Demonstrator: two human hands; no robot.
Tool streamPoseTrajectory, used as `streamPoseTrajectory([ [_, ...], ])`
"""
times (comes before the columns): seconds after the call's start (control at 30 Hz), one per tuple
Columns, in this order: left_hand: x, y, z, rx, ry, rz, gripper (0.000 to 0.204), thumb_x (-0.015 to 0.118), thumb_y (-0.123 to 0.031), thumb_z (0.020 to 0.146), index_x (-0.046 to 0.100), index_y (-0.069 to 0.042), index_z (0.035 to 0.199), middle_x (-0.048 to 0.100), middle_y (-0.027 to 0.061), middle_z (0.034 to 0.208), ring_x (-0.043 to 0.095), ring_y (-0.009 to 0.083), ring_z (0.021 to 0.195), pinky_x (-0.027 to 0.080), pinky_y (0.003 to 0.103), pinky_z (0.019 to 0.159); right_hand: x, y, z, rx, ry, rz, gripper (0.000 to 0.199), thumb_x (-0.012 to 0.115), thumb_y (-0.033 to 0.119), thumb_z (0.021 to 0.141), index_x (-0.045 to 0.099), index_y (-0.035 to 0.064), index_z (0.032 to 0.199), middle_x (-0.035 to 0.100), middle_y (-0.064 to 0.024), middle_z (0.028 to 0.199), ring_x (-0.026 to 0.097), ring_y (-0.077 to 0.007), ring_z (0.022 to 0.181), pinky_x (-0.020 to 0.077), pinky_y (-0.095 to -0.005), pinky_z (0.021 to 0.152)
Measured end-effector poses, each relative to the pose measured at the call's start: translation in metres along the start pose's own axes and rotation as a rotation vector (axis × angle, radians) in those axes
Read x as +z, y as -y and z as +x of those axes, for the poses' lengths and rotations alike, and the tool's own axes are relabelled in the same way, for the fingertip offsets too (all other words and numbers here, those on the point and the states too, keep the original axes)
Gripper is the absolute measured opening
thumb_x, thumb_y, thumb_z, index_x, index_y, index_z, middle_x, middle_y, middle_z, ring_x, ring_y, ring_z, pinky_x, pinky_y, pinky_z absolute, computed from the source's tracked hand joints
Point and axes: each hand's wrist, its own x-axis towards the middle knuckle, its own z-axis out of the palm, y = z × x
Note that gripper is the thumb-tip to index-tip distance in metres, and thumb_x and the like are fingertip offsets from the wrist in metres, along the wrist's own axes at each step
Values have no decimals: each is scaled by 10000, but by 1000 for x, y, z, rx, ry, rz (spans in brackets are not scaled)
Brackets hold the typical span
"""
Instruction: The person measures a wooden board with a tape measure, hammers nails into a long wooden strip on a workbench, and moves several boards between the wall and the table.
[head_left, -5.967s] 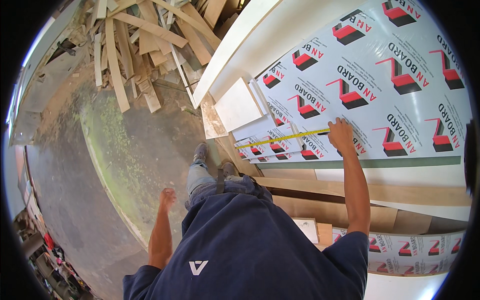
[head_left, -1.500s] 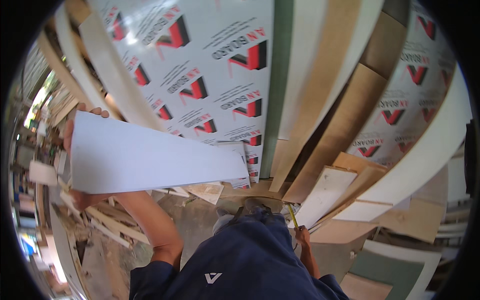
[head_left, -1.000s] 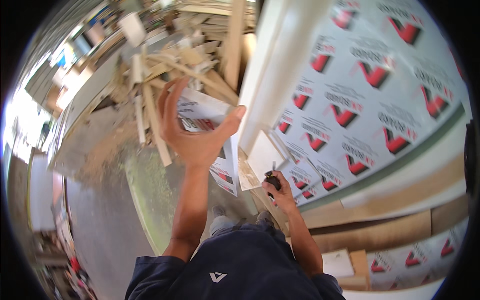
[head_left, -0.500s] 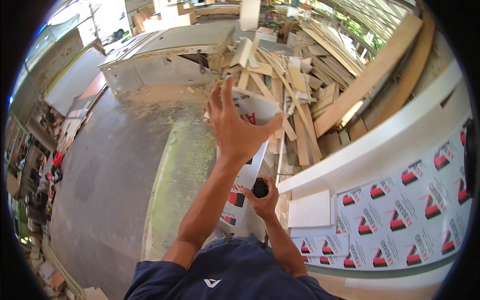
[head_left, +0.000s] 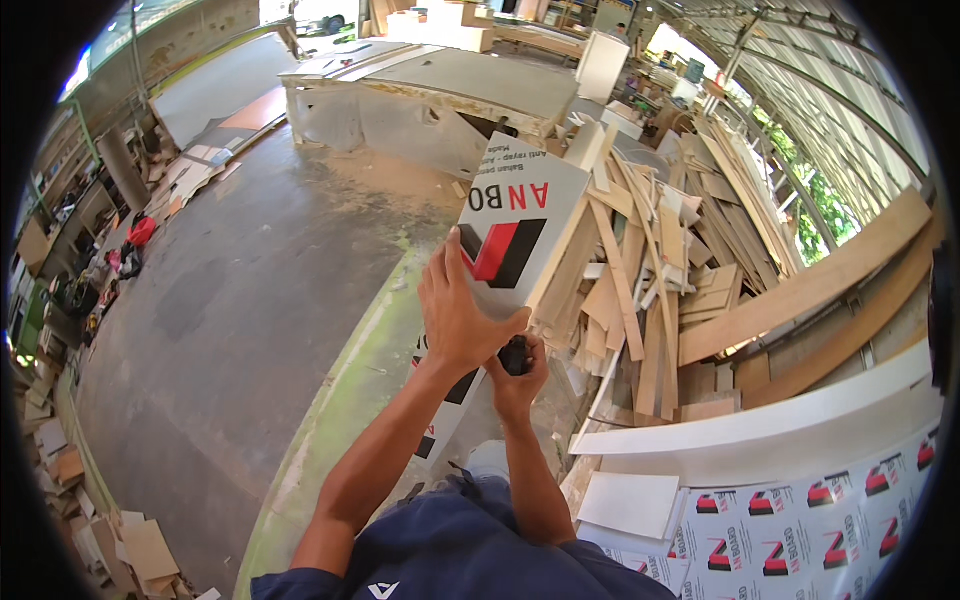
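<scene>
Since the frame half a second earlier, the printed board (head_left: 520,212) had tilted, so that more of its upper face showed above the left hand (head_left: 455,312). Nearest, this hand was grasping the board across its width, and the lower end of the board showed behind the forearm. Just beside it, the right hand (head_left: 518,388) was gripping one black tape measure (head_left: 514,355); whether it also touched the board could not be told. As it seemed, the lifting was already done, because one board was held up in the air. Whether any measuring was finished or left, the view did not show: neither a drawn-out tape nor a fresh mark could be made out. Farther, one pale panel (head_left: 628,502) lay near one large printed sheet (head_left: 795,525). Beyond were wood offcuts (head_left: 617,280), too overlapped to be counted, then one low platform (head_left: 475,85).
</scene>
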Motion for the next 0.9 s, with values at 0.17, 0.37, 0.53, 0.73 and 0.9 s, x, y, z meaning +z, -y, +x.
streamPoseTrajectory([
  [0.17,-22,83,2,-53,119,-27,947,803,-310,710,305,14,1447,434,219,1370,431,382,1254,348,464,1042,55,-6,44,154,-2,199,363,788,-54,722,579,55,999,591,-9,863,593,-90,742,513,-244,665],
  [0.37,-50,185,-35,-129,136,-44,605,726,-154,805,509,8,1346,570,228,1281,554,374,1165,440,420,981,92,-71,117,280,-95,687,343,777,-64,716,597,31,993,654,-51,908,643,-147,794,532,-266,730],
  [0.53,-98,232,-7,-257,224,15,555,717,-116,810,552,-27,1332,601,206,1277,584,370,1141,441,420,983,140,-119,179,375,-52,951,297,674,-55,790,588,-15,1071,668,-116,1008,664,-232,931,532,-349,869],
  [0.73,-153,263,94,-346,415,-168,565,760,-38,754,599,-62,1295,615,166,1277,626,300,1119,490,373,937,201,-198,261,496,-23,945,335,621,81,871,568,-42,1178,671,-157,1120,662,-271,1027,538,-413,931],
  [0.9,-186,327,151,-428,454,-777,667,828,-22,692,564,47,1300,565,207,1329,555,288,1231,440,383,1055,283,-242,299,699,-17,1071,339,606,92,898,557,-40,1206,662,-178,1147,649,-312,1048,522,-459,951],
])
